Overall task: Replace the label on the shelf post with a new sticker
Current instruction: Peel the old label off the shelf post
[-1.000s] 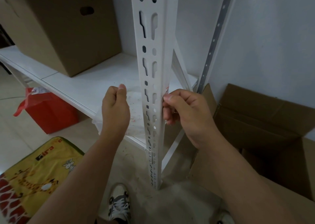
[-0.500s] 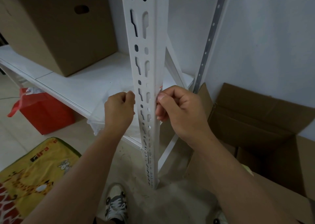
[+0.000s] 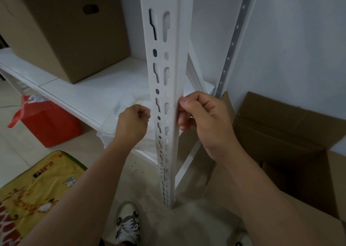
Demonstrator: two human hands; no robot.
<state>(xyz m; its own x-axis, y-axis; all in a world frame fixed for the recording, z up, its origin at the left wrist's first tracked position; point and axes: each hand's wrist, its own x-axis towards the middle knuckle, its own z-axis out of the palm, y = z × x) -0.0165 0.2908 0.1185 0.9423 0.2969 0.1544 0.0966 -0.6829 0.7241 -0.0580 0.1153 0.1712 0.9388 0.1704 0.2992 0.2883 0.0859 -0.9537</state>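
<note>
Your two hands flank the white slotted shelf post (image 3: 164, 88), which runs from 12 o'clock down to the floor at centre frame. Your right hand (image 3: 204, 120), at 3 o'clock of the post, has its fingers curled with the thumb tip (image 3: 184, 102) pressed to the post's right edge; the fingers appear to pinch something thin against that edge, but the label itself is hidden behind them and cannot be made out. Your left hand (image 3: 133, 124), at 9 o'clock of the post and just beside it, is balled with the fingers tucked in; whether it holds anything cannot be told. Behind the left hand a clear plastic bag (image 3: 112, 131) hangs over the front of the white shelf board (image 3: 78, 92). A closed cardboard box (image 3: 61, 30) stands on that board at 10 o'clock. On the floor, a red bag (image 3: 46, 122) sits at 9 o'clock, a yellow giraffe-print mat (image 3: 37, 186) at 8 o'clock, an open cardboard carton (image 3: 292, 142) at 4 o'clock, and your sneaker (image 3: 128, 225) at 6 o'clock.
</note>
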